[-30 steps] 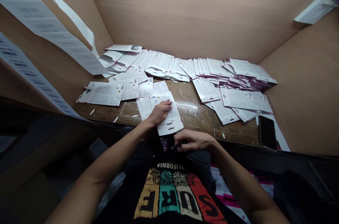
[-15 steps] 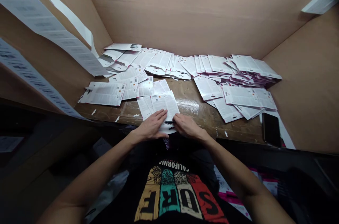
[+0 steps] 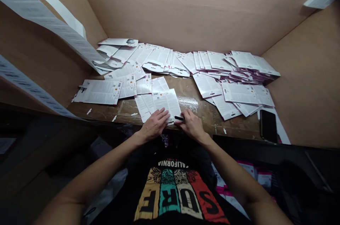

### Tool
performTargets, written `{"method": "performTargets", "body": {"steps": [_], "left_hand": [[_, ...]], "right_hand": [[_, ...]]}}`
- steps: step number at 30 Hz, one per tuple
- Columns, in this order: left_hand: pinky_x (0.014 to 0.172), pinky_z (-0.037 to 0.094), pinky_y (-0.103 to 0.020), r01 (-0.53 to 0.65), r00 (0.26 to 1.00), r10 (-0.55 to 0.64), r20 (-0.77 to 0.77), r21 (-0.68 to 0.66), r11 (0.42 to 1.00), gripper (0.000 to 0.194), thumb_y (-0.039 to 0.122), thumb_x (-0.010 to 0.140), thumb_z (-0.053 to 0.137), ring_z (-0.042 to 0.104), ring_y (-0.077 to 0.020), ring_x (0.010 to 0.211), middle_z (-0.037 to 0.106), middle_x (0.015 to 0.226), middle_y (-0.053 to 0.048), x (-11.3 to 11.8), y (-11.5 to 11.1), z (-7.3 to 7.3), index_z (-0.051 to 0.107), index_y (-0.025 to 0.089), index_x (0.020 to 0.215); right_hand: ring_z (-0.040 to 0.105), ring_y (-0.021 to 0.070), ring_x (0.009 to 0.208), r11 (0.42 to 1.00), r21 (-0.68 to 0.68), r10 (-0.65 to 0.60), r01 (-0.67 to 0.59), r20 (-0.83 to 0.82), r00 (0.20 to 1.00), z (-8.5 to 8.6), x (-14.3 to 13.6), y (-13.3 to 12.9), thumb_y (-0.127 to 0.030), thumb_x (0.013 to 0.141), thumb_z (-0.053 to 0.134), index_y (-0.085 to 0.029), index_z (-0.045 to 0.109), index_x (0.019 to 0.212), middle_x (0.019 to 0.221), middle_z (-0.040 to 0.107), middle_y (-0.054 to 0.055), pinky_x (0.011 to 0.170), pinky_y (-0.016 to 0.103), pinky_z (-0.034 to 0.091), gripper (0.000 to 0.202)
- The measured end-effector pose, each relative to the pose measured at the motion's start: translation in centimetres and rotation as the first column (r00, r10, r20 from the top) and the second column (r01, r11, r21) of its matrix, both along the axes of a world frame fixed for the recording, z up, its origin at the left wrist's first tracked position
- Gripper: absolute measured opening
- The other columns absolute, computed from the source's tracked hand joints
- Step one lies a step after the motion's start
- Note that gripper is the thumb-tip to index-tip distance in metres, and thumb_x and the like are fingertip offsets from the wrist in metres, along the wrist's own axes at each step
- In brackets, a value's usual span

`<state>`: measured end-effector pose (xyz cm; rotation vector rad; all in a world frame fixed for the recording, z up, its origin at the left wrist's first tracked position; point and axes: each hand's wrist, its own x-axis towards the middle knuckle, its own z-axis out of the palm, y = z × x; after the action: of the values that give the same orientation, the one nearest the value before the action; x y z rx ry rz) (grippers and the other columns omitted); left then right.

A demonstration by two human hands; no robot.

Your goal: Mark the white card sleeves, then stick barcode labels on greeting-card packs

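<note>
White printed packet (image 3: 168, 99) lies under and beyond the left hand (image 3: 155, 123), whose flat fingers grip nothing; the right hand (image 3: 192, 124) pinches a slim black tool (image 3: 179, 118). Near-edge work seems in hand; the next move calls for steady left-hand pressure.

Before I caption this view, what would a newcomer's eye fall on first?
Bright shirt stripes at the bottom probably catch the eye first. Above them, the left hand rests on a white packet and the right hand holds a slim black tool; more packets lie along the back wall.
</note>
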<state>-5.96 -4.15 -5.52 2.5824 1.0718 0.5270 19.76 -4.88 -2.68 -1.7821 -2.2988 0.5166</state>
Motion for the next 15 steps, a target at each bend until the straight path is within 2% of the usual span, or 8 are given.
{"method": "performTargets", "body": {"steps": [3, 5, 7, 10, 12, 14, 15], "left_hand": [[0.126, 0.037, -0.064, 0.078, 0.991, -0.066, -0.114, 0.103, 0.992, 0.054, 0.035, 0.103, 0.064, 0.032, -0.0414, 0.161, 0.051, 0.164, -0.015, -0.5, -0.2, -0.5, 0.054, 0.023, 0.155], [0.126, 0.039, -0.063, 0.114, 0.983, -0.088, -0.162, 0.164, 0.98, 0.053, 0.029, 0.101, 0.067, 0.032, -0.0418, 0.161, 0.05, 0.165, -0.014, -0.9, -0.5, -0.9, 0.057, 0.024, 0.154], [0.124, 0.043, -0.061, 0.115, 0.987, -0.086, -0.138, 0.216, 0.969, 0.046, 0.021, 0.103, 0.062, 0.037, -0.0389, 0.159, 0.056, 0.161, -0.013, -1.1, -0.8, -1.5, 0.061, 0.024, 0.149], [0.121, 0.049, -0.059, 0.076, 0.996, -0.084, 0.014, 0.28, 0.957, 0.036, 0.019, 0.107, 0.055, 0.051, -0.0346, 0.151, 0.069, 0.146, -0.011, -0.9, -1.8, -1.9, 0.066, 0.021, 0.141], [0.12, 0.051, -0.055, 0.068, 0.99, -0.1, 0.098, 0.287, 0.955, 0.034, 0.019, 0.109, 0.05, 0.058, -0.0307, 0.146, 0.073, 0.141, -0.009, -0.4, -3.0, -1.7, 0.066, 0.02, 0.139], [0.123, 0.05, -0.052, 0.132, 0.98, -0.165, 0.11, 0.259, 0.957, 0.037, 0.024, 0.111, 0.049, 0.056, -0.0283, 0.148, 0.07, 0.145, -0.01, 0.0, -3.7, -0.8, 0.062, 0.02, 0.145], [0.125, 0.048, -0.052, 0.167, 0.975, -0.195, 0.102, 0.237, 0.957, 0.04, 0.028, 0.111, 0.049, 0.053, -0.0277, 0.15, 0.067, 0.15, -0.01, 0.0, -3.7, -0.3, 0.058, 0.02, 0.149]], "right_hand": [[0.068, 0.0247, 0.091, 0.995, -0.021, -0.101, 0.1, -0.017, 0.995, 0.1, -0.5, 0.4, -0.045, 0.099, 0.071, -0.021, 0.065, 0.122, 0.116, 0.069, 0.011, 0.075, 0.032, 0.046, 0.034], [0.067, 0.0233, 0.089, 0.99, -0.071, -0.125, 0.12, -0.075, 0.989, 0.5, -0.3, 0.6, -0.041, 0.099, 0.071, -0.021, 0.066, 0.116, 0.108, 0.071, 0.009, 0.075, 0.031, 0.045, 0.027], [0.066, 0.0221, 0.084, 0.984, -0.108, -0.158, 0.145, -0.13, 0.979, 0.7, -0.2, 0.5, -0.04, 0.098, 0.071, -0.02, 0.067, 0.11, 0.098, 0.071, 0.007, 0.073, 0.03, 0.044, 0.024], [0.063, 0.0208, 0.076, 0.967, -0.186, -0.216, 0.172, -0.247, 0.945, 0.5, -0.8, -0.7, -0.043, 0.093, 0.074, -0.02, 0.066, 0.101, 0.087, 0.07, 0.006, 0.068, 0.029, 0.043, 0.026], [0.059, 0.0185, 0.066, 0.931, -0.348, -0.27, 0.114, -0.443, 0.855, 0.3, -1.1, -1.4, -0.048, 0.092, 0.073, -0.02, 0.066, 0.097, 0.078, 0.068, 0.003, 0.06, 0.028, 0.043, 0.03], [0.052, 0.0145, 0.053, 0.864, -0.504, -0.368, 0.001, -0.63, 0.684, 0.8, -0.3, -1.3, -0.055, 0.089, 0.073, -0.02, 0.065, 0.098, 0.072, 0.066, 0.001, 0.05, 0.027, 0.041, 0.037], [0.049, 0.0128, 0.049, 0.842, -0.538, -0.41, -0.032, -0.678, 0.61, 1.5, 0.7, -0.6, -0.057, 0.086, 0.075, -0.02, 0.065, 0.098, 0.07, 0.065, 0.0, 0.046, 0.026, 0.039, 0.04]]}}
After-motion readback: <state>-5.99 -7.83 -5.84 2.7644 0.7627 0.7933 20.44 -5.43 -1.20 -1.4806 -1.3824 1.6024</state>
